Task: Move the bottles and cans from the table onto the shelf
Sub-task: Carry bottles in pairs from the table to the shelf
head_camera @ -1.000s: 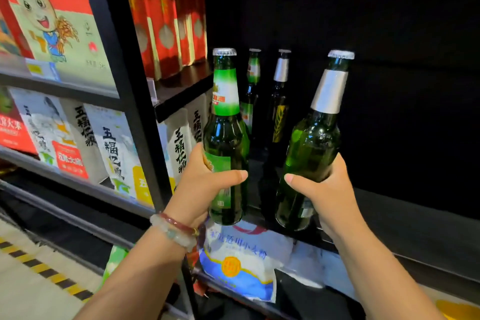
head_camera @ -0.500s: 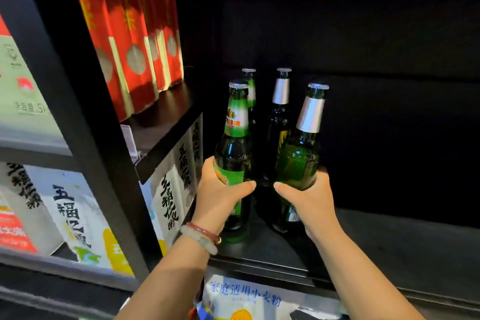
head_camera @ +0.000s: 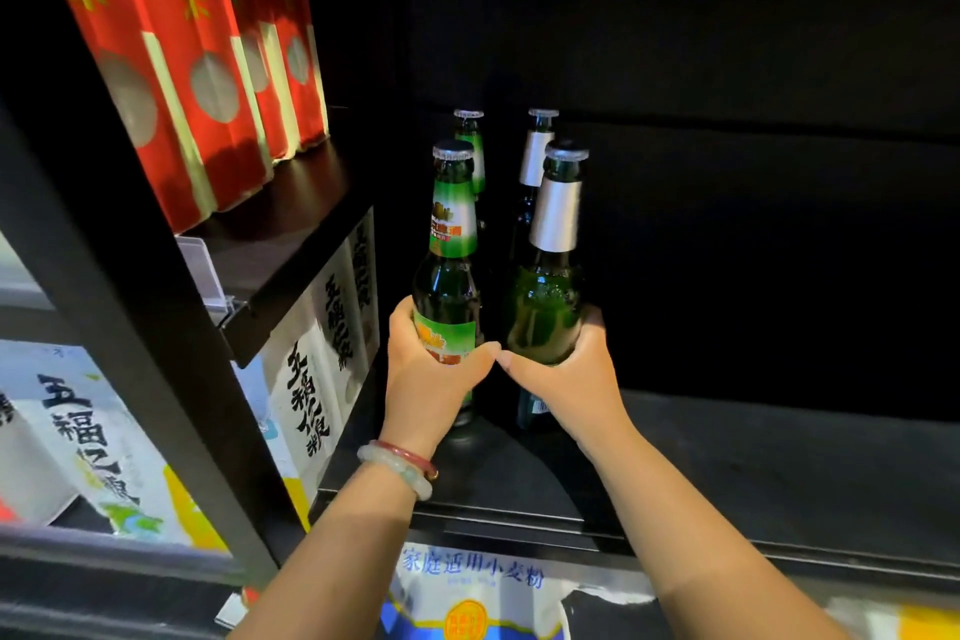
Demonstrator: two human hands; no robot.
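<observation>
on the dark shelf, left hand and right hand each grip a green bottle.

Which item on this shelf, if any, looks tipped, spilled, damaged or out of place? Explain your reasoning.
Nothing stands out. The left hand and right hand each grip an upright, capped bottle: green-necked and silver-necked. Two more bottles stand upright behind them on the black shelf. No spill shows.
</observation>
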